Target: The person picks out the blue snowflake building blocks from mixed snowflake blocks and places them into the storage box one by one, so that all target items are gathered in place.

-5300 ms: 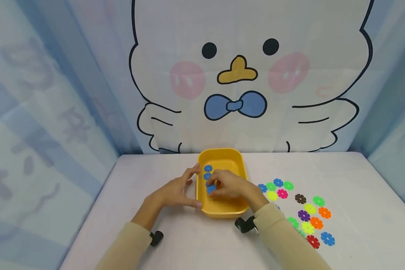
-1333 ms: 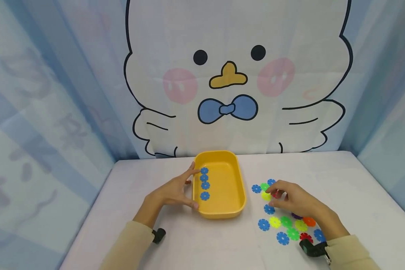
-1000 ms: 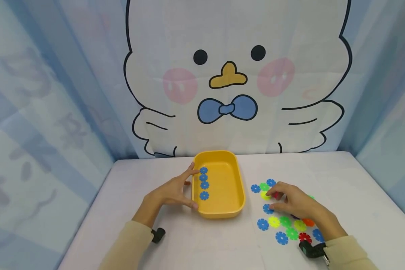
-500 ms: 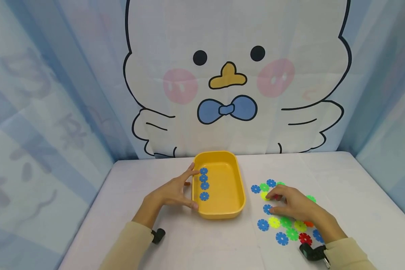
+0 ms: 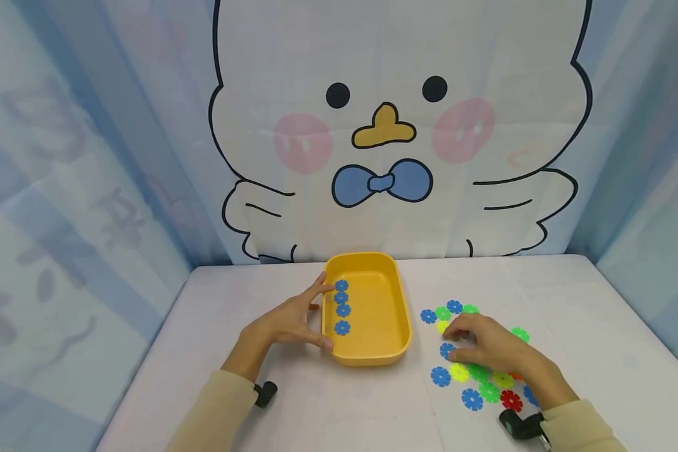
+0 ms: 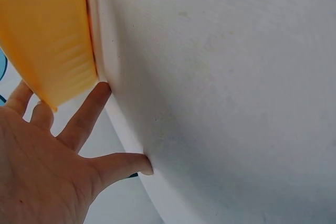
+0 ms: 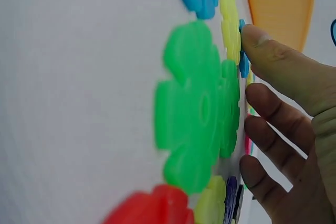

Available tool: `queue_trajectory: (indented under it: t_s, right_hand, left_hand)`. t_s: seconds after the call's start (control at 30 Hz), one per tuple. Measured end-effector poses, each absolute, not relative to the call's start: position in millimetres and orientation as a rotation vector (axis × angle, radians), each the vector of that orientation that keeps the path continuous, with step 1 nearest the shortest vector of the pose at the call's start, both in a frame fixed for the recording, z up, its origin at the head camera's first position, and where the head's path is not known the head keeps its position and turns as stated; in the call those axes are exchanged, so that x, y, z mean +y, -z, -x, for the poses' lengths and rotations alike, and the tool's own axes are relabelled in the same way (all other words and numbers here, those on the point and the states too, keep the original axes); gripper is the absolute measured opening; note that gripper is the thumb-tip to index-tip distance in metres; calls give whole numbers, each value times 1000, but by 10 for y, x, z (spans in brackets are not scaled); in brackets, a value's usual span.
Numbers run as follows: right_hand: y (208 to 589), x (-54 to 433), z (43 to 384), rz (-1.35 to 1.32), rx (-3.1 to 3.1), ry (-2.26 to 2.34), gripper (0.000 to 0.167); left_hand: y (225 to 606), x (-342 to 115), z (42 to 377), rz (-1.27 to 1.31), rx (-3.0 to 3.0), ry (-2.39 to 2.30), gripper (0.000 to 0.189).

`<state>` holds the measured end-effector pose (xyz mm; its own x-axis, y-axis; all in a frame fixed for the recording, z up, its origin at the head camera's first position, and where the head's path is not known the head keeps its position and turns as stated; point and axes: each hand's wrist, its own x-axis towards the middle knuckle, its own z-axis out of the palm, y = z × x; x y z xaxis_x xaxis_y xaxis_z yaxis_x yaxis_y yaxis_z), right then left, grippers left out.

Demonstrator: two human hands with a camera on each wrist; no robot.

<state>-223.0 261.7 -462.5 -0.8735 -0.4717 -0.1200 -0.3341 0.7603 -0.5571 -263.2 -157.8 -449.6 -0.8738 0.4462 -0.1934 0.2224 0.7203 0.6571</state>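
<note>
A yellow tray [image 5: 380,323] stands at the middle of the table, with a column of several blue notched plastic discs [image 5: 343,311] lying along its left side. My left hand [image 5: 287,320] rests against the tray's left wall, fingers spread and thumb at the near-left corner; the left wrist view shows the same hand [image 6: 44,166] with straight fingers. Over the loose discs at right, my right hand [image 5: 494,342] is low with thumb and fingertips apart. Its thumb touches or nearly touches a loose blue disc [image 5: 446,349]. Some discs beneath the palm are hidden.
Blue discs [image 5: 472,399], green discs [image 5: 489,392], yellow discs [image 5: 459,372] and a red disc [image 5: 511,400] lie scattered around the right hand on the white table [image 5: 339,414]. A printed cloth [image 5: 395,220] hangs behind the table.
My right hand has left the tray, where it was touching the blue discs, and come over the loose discs at right. Lately it has lowered slightly. The left hand stays at the tray.
</note>
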Motion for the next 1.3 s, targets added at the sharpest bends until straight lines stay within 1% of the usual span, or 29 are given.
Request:
queue_trajectory:
  t_s: [0.13,0.33,0.67,0.9,1.1,1.3]
  right_hand:
    - [4626,2627,2218,662,2700,779,29]
    - [4600,2644,2220,718,2707,759,30]
    - [4602,2646,2209,671,2696,790,29]
    - [4623,2599,2188,669,2662,794,40]
    - [4609,2577,2205,668,2689,759,36]
    - [4615,2571,2224,669,2692,752,44]
  left_hand:
    - [4489,-1556,2636,-533,2589,-930,119]
    - [4477,-1552,2630,-538,2589,-941,119]
    - [4496,-1529,2654,-552,2582,-943,119]
    - [4488,-1568,2620,-536,2571,-967,118]
    - [4501,-1592,2624,-535,2590,-960,118]
    - [4516,-1586,2639,-530,2594,-960,119]
